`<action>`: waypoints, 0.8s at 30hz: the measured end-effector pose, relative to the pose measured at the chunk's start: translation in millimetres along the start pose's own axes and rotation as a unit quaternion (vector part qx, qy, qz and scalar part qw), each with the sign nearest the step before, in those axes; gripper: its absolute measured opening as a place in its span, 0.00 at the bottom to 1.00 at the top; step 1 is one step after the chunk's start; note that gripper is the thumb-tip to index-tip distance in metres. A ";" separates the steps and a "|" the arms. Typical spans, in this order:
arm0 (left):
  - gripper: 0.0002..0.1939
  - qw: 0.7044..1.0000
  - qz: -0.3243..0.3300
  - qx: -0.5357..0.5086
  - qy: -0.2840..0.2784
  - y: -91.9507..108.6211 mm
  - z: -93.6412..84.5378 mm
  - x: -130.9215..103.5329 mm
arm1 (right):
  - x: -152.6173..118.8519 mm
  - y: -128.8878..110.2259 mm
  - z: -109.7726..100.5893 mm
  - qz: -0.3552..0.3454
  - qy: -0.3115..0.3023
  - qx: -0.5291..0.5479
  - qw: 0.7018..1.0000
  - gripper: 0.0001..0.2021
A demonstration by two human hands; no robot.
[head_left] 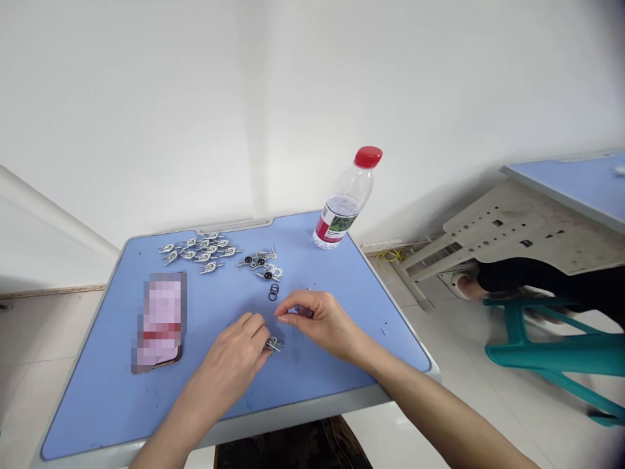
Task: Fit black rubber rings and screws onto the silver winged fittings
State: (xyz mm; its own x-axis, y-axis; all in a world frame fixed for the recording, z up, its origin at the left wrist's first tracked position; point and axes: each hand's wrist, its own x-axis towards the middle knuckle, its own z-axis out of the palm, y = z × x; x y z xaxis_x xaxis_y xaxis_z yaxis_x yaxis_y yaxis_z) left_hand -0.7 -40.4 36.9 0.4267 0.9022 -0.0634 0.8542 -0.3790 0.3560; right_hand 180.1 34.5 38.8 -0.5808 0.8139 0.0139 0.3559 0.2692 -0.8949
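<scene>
My left hand (235, 355) is closed on a small metal part (274, 344) with thin pins, low over the desk. To its right, my right hand (325, 324) has thumb and forefinger pinched together; whatever is between the tips is too small to make out. A dark, purplish shiny object (303, 311) shows under its curled fingers, mostly hidden. Black rubber rings (273, 293) lie just beyond the hands. Behind them is a small group of metal parts, some with round black pieces (268, 276). A larger cluster of similar metal parts (208, 251) lies at the back left.
The blue desk (117, 404) carries a phone (161, 319), its screen pixelated, at left and a red-capped water bottle (336, 215) at the back right. A white wall (170, 117) stands behind. At right are another desk (581, 185), a teal stool (551, 352) and a person's leg (517, 277).
</scene>
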 end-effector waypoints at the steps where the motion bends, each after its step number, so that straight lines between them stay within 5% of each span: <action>1: 0.04 1.000 -0.001 0.002 -0.003 0.5 -0.3 0.0 | -0.7 -0.7 -0.5 -0.008 -0.004 -0.004 1.000 0.05; 24: 0.02 0.999 -0.009 -0.035 0.010 -4.7 3.9 -0.9 | 0.3 3.5 12.6 -0.010 -0.128 -0.144 0.981 0.06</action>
State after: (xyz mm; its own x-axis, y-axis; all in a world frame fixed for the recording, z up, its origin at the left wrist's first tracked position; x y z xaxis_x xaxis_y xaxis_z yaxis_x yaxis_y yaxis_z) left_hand -3.9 -40.3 31.6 0.4045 0.9131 -0.0512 0.8388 -0.3482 0.4185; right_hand 172.0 29.2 30.1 -0.7410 0.6615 -0.1151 0.5137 0.4481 -0.7316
